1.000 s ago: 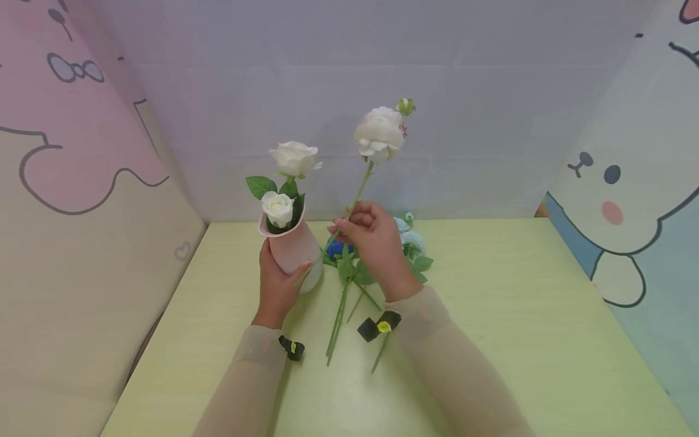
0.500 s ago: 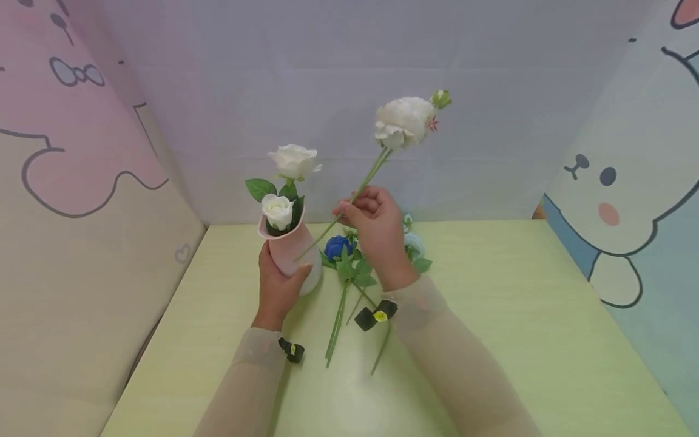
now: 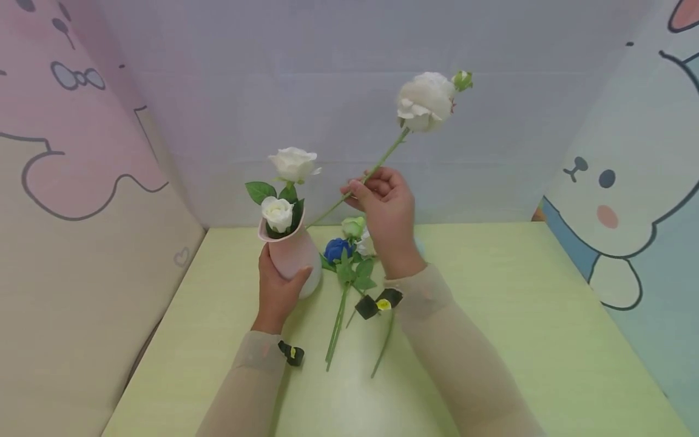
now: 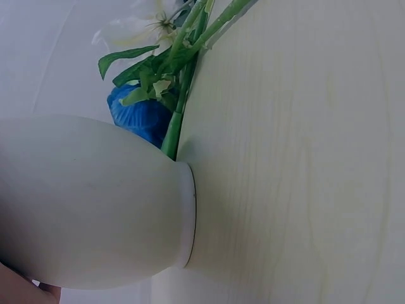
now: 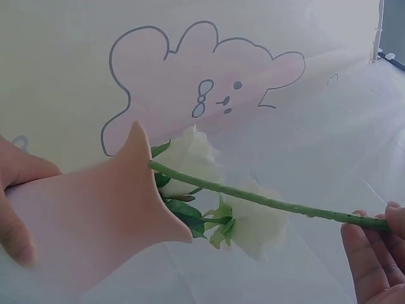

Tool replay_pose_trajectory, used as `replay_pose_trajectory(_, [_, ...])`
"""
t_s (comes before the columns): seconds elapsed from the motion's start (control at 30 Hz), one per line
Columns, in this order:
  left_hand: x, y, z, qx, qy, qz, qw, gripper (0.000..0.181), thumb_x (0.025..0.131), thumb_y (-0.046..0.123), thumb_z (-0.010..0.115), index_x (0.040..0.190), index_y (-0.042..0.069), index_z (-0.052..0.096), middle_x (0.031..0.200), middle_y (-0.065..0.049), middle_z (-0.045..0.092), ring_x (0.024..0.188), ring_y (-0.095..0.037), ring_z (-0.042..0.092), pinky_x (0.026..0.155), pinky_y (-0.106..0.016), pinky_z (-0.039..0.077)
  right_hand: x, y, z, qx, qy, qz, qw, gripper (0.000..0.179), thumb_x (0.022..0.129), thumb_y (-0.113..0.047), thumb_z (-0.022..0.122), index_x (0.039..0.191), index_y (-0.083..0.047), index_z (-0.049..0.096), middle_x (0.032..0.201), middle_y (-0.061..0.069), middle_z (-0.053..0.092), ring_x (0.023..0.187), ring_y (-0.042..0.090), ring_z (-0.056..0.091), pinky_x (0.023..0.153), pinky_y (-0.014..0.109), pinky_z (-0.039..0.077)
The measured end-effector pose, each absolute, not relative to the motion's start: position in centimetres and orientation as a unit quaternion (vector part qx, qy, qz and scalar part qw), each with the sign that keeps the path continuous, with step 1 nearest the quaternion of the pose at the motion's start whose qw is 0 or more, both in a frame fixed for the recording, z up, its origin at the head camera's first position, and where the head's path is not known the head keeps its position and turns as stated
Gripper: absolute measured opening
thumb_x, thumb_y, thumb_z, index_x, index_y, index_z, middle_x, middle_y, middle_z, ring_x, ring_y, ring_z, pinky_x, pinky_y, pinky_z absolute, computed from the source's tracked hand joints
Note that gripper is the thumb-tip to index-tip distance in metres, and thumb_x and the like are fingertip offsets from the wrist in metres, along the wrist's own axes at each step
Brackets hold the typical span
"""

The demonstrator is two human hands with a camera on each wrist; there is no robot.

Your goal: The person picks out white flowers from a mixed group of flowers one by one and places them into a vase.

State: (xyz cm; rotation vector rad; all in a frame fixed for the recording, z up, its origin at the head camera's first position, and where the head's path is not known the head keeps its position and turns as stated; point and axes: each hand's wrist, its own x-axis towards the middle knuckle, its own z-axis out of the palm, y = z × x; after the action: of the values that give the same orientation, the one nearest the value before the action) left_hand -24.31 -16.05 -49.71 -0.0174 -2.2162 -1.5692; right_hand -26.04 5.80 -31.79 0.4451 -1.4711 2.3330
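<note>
My left hand (image 3: 277, 294) grips the pink-and-white vase (image 3: 292, 258) around its body, tilting it slightly. Two white roses (image 3: 295, 164) with green leaves stand in it. Between thumb and fingers, my right hand (image 3: 390, 212) pinches the stem of a white peony (image 3: 426, 102) that has a small green bud beside the bloom. In the right wrist view the stem (image 5: 272, 204) slants to the vase's rim; I cannot tell whether its tip is inside or just outside. The left wrist view shows the vase's foot (image 4: 185, 215) close to the table.
Right of the vase, more flowers lie on the pale yellow table (image 3: 491, 340): a blue rose (image 3: 338, 249), a pale green one (image 3: 353, 226) and a white one (image 3: 364, 244), with stems pointing toward me. My right hand and forearm partly cover this pile. Cartoon-printed cloth walls surround the table.
My right hand has moved up and slightly right with the peony, whose stem now leans more and ends by the vase's mouth instead of in front of its body. The left hand keeps its hold.
</note>
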Motion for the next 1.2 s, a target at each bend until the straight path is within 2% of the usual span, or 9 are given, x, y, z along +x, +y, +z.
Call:
replay_pose_trajectory(0.3, [-24.4,-16.1,-49.8,-0.006,-0.796,-0.568,0.211,0.100,0.082,0.026,0.087,0.160,0.017,0.026,0.149,-0.010,0.040,0.128,-0.029,0.045,0.108,-0.056,0.035,-26.1,5.5,-30.8,0.162,-0.526,0.812,0.193,0.022,0.094,-0.003,0.074,0.109,-0.003,0.058,0.099,0.018,0.069,0.091,0.029,0.074,0.083,0.043,0.059])
replay_pose_trajectory(0.67, [-24.3,-16.1,-49.7,-0.004,-0.798,-0.566,0.205,0.099,0.082,0.026,0.086,0.160,0.017,0.025,0.149,-0.011,0.039,0.129,-0.029,0.044,0.108,-0.058,0.036,-26.4,4.3,-30.7,0.148,-0.545,0.804,0.187,0.022,0.092,0.006,0.073,0.108,-0.001,0.058,0.097,0.017,0.069,0.086,0.025,0.073,0.082,0.042,0.060])
replay_pose_trajectory(1.0, [-24.3,-15.9,-49.5,-0.006,-0.791,-0.576,0.207,0.099,0.081,0.023,0.087,0.159,0.017,0.027,0.148,-0.011,0.041,0.128,-0.028,0.046,0.107,-0.055,0.036,-26.6,3.2,-31.4,0.179,-0.594,0.760,0.191,0.025,0.094,-0.001,0.074,0.111,0.004,0.057,0.100,0.017,0.069,0.089,0.026,0.072,0.083,0.039,0.059])
replay_pose_trajectory(1.2, [-24.3,-15.9,-49.7,-0.004,-0.794,-0.570,0.210,0.100,0.081,0.025,0.087,0.160,0.017,0.025,0.149,-0.011,0.040,0.128,-0.029,0.045,0.108,-0.056,0.035,-26.8,2.6,-32.1,0.190,-0.623,0.735,0.187,0.025,0.095,-0.006,0.074,0.112,0.001,0.057,0.100,0.014,0.070,0.090,0.025,0.072,0.084,0.037,0.059])
